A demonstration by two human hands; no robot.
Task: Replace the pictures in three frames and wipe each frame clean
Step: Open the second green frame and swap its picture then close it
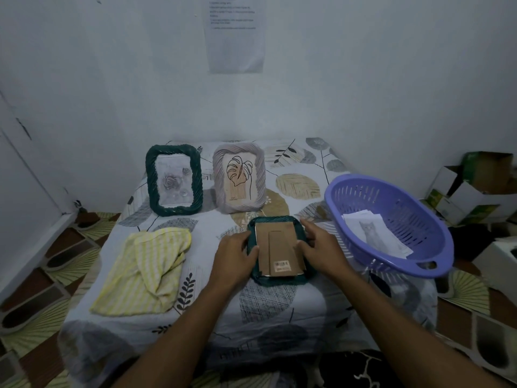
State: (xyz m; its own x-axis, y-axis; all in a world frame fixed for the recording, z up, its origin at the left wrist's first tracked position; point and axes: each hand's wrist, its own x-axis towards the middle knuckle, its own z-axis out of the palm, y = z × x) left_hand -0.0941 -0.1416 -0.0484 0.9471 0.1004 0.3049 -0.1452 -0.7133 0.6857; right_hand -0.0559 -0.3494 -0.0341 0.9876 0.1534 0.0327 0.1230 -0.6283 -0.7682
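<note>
A dark green frame (279, 280) lies face down on the table, its brown cardboard back (275, 249) upward. My left hand (235, 254) rests on the frame's left edge, thumb on the cardboard. My right hand (320, 247) grips the right edge, fingers pressing the backing. Behind stand a dark green frame with a rose picture (174, 184) and a grey-lilac frame with a leaf drawing (238, 181). A yellow striped cloth (145, 271) lies at the left. The purple basket (436, 264) at the right holds loose pictures, a cat photo (373, 233) on top.
The table wears a leaf-patterned cover (279, 303) and stands against a white wall with a printed sheet (235, 35) on it. Open cardboard boxes (472, 189) sit on the floor at the right. Patterned floor tiles surround the table.
</note>
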